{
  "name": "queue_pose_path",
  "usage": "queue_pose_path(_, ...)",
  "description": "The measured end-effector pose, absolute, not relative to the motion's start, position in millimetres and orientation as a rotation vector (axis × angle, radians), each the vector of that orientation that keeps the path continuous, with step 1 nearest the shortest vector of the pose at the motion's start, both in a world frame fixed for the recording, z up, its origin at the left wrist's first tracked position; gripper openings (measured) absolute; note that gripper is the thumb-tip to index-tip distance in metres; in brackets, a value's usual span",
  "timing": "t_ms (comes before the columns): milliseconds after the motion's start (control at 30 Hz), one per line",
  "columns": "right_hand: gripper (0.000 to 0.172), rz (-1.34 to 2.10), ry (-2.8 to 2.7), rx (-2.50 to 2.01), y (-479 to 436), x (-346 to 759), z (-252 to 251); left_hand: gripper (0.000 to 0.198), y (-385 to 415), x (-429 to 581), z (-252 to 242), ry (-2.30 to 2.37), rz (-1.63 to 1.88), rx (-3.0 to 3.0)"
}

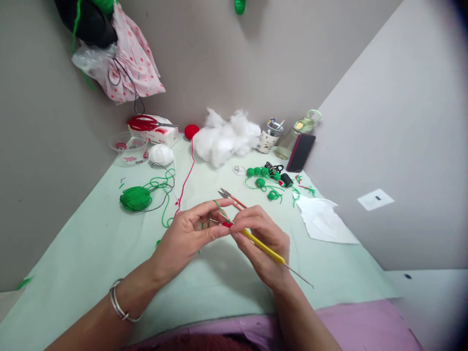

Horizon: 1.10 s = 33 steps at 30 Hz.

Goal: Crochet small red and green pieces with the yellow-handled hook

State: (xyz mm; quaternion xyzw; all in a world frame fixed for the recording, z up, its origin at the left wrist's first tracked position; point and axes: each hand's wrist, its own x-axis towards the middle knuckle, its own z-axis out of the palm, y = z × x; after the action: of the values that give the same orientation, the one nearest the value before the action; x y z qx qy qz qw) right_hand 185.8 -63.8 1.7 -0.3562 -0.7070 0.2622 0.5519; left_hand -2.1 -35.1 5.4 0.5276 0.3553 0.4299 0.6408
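Between left hand (188, 229) and right hand (275, 238) (yellow hook (263, 247) in its grip), a red piece (227, 224) in the left's pinch.

On my feed the yellow-handled hook (265, 247) slants down-right, tiny red crochet bit (227, 224) near its upper end, green yarn (221, 209) strung alongside.
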Motion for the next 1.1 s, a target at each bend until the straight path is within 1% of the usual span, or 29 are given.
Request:
queue_pose_path(100, 0.026, 0.695, -1.690, -0.831, -63.5, 187.3, 1.8, 0.049, -36.4, -0.7, 4.3, 0.838, 1.028, 1.182)
queue_pose_path(167, 0.028, 0.683, -1.703, -0.828, -63.3, 186.8, 1.7, 0.051, -37.2, 0.4, 4.4, 0.848, 1.060, 1.168)
queue_pose_path(233, 0.028, 0.560, -1.727, -0.838, -63.2, 184.9, 1.5, 0.051, -37.7, 1.4, 5.1, 0.852, 1.084, 1.161)
queue_pose_path(367, 0.032, 0.175, -1.825, -0.832, -63.5, 180.3, 0.2, 0.051, -38.3, 3.0, 5.7, 0.865, 1.126, 1.170)
queue_pose_path(433, 0.032, 0.031, -1.866, -0.798, -63.7, 179.2, -0.9, 0.050, -38.9, 3.9, 4.8, 0.878, 1.155, 1.189)
queue_pose_path(567, 0.030, -0.145, -1.908, -0.799, -65.8, 178.7, -3.8, 0.051, -40.6, 6.1, 0.3, 0.910, 1.231, 1.254)
queue_pose_path(667, 0.029, -0.226, -1.949, -0.798, -69.1, 177.3, -5.4, 0.044, -41.7, 7.6, -3.9, 0.976, 1.314, 1.363)
queue_pose_path(800, 0.030, -0.190, -1.943, -0.810, -73.3, 173.0, -6.0, 0.038, -42.9, 8.1, -7.9, 1.040, 1.398, 1.542)
queue_pose_path(967, 0.036, -0.067, -1.893, -0.846, -75.7, 168.4, -7.0, 0.043, -44.3, 7.2, -9.9, 1.079, 1.456, 1.700)
queue_pose_path(1100, 0.035, 0.070, -1.842, -0.845, -77.4, 167.7, -7.2, 0.049, -44.5, 6.0, -11.0, 1.052, 1.524, 1.838)
